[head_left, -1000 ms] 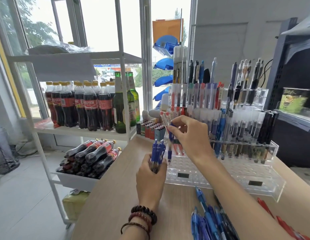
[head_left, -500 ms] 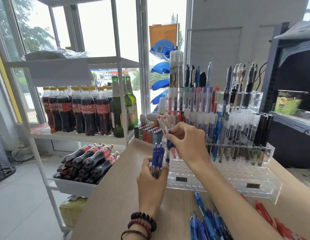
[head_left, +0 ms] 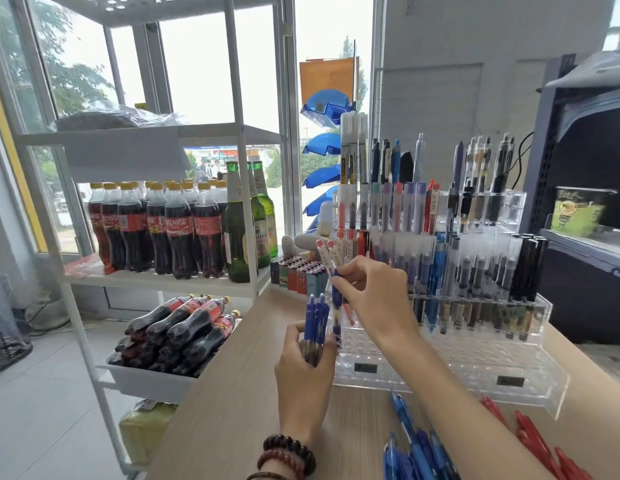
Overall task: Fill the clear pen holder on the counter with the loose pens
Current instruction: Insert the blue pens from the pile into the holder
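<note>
right hand: thumb and fingertips pinched narrow on the top end of one blue pen. the pen is upright, tip down at the front left corner of the clear pen holder; cannot tell if the tip is in a hole yet. wrist is bent and the forearm comes in from lower right across the holder's front.

left hand: fingers curled round a small bundle of blue pens, gripped at the lower barrels, clicker ends up, roughly upright. it is held above the counter, just left of the holder and beside the single pen. beaded bracelets on the wrist.

the holder is tiered clear acrylic and sits on the wooden counter. back tiers are packed with upright pens in mixed colours, low front tiers show open holes and two dark labels.

loose blue pens lie in a heap on the counter under the right forearm, loose red pens to their right.

white shelf rack to the left holds cola bottles and green bottles.
</note>
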